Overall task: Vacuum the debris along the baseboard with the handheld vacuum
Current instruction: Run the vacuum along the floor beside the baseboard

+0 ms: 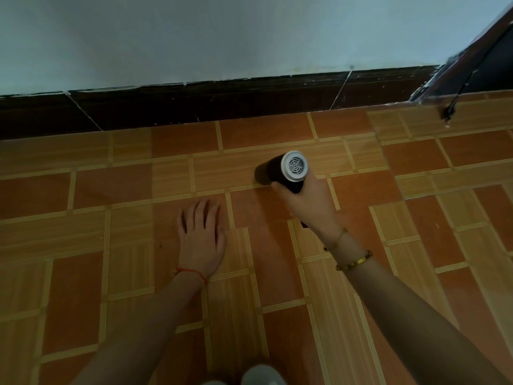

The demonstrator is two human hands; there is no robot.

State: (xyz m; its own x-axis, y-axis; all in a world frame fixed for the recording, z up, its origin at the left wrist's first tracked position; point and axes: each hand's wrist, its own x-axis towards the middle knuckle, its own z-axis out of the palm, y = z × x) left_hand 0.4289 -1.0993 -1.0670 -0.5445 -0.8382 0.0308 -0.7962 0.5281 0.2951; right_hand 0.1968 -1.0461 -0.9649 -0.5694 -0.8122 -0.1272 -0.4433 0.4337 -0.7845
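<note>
My right hand (pixel 308 202) grips the handheld vacuum (pixel 287 170), a dark cylinder with a round silver vent cap facing me. Its front end points left and down at the orange tiled floor (pixel 277 129), a short way in front of the dark brown baseboard (pixel 222 101). My left hand (pixel 201 236) lies flat on the floor with fingers spread, to the left of the vacuum and nearer to me. A few tiny specks lie on the tiles left of that hand; I make out no clear debris by the baseboard.
A pale blue wall (pixel 222 37) rises above the baseboard. At the far right a dark door frame (pixel 472 62) slants down, with a thin black cable (pixel 455 98) ending on the floor. Something pale grey (pixel 261 375) shows at the bottom edge.
</note>
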